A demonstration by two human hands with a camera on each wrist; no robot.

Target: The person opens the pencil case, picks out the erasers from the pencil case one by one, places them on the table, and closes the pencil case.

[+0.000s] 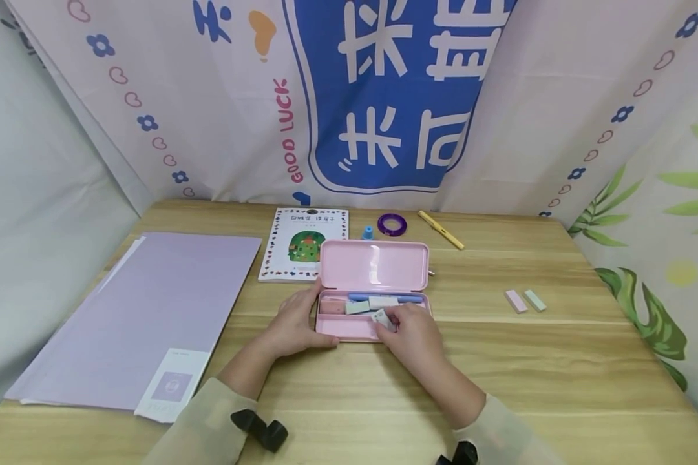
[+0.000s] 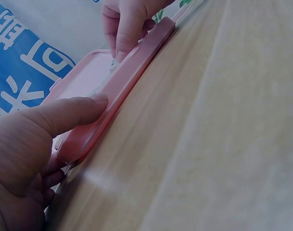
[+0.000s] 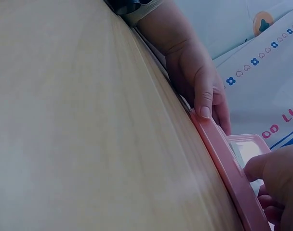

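A pink pencil case (image 1: 355, 328) lies open on the table, its lid (image 1: 374, 266) tipped back. My left hand (image 1: 293, 323) holds its left end, thumb along the front edge and fingers round the side. In the left wrist view the left thumb (image 2: 81, 113) presses on the case's front wall. My right hand (image 1: 414, 332) pinches a small white eraser (image 1: 382, 318) over the front compartment. The back compartment contains a pink eraser (image 1: 333, 307), a pale green eraser (image 1: 357, 308), a white eraser (image 1: 382, 302) and a blue pen (image 1: 410, 299). My right hand hides the case's front right corner.
Two erasers, one pink (image 1: 516, 301) and one pale green (image 1: 536, 300), lie to the right. Behind the case are a booklet (image 1: 273, 258), a blue cap-like piece (image 1: 368, 232), a purple ring (image 1: 392, 225) and a yellow pen (image 1: 441, 230). A large lilac folder (image 1: 169, 290) covers the left side.
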